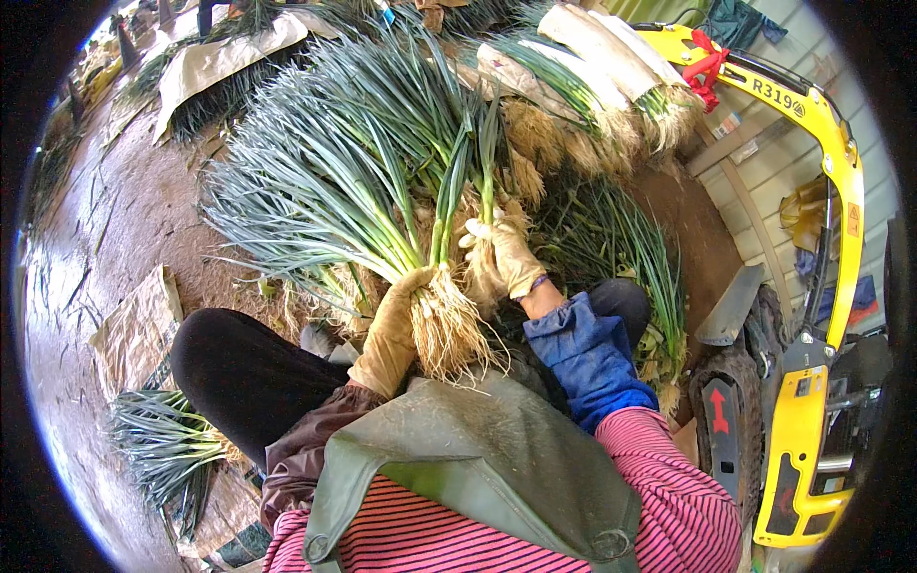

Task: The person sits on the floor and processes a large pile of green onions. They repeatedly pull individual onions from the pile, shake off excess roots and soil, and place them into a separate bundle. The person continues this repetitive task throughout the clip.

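My left hand (390,333), in a tan work glove, is closed around a bunch of long green onions (387,243) near the root end. Its pale stringy roots (451,322) hang over the lap of a green waterproof apron (487,430). My right hand (505,254), also gloved, holds the base of a smaller stalk cluster (488,172) just right of the bunch. Behind both hands spreads a big pile of green onions (344,107), leaves pointing up and left. The right glove partly hides roots beneath it.
Wrapped onion bundles (609,64) lie at the upper right. More onion leaves (623,236) lie beyond my right arm. A small bunch (172,437) rests on sacking at the lower left. A yellow mini excavator (849,193) with tracks (723,408) stands at the right.
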The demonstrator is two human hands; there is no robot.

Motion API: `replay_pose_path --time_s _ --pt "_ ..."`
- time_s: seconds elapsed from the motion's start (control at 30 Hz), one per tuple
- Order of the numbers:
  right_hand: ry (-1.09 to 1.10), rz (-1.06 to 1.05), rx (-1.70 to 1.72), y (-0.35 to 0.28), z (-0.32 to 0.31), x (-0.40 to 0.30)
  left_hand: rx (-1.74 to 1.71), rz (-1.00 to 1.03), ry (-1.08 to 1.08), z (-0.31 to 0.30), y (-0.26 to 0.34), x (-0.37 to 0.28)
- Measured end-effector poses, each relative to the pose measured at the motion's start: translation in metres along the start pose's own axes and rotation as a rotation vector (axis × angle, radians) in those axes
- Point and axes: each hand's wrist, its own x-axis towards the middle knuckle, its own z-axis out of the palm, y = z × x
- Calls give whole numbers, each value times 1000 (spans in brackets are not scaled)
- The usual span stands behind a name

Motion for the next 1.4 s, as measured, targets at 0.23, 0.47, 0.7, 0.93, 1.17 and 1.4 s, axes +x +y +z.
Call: replay_pose_path --time_s 0.23,0.47,0.7,0.93,1.17,1.4 --pt "265 -220 -572 -43 -19 51 50 105 -43 15 7 -18" --pt "315 -676 -1217 -33 33 4 7 33 39 -8 3 1" --pt "-15 -91 -650 17 38 10 7 43 54 -2 4 -6" --pt "436 -328 -1307 -19 28 21 64 65 -68 9 6 -18" --pt "380 -846 -1274 -35 51 13 108 52 -83 -9 4 -6" --pt "101 -217 -1312 -20 68 29 287 113 64 -19 1 0"
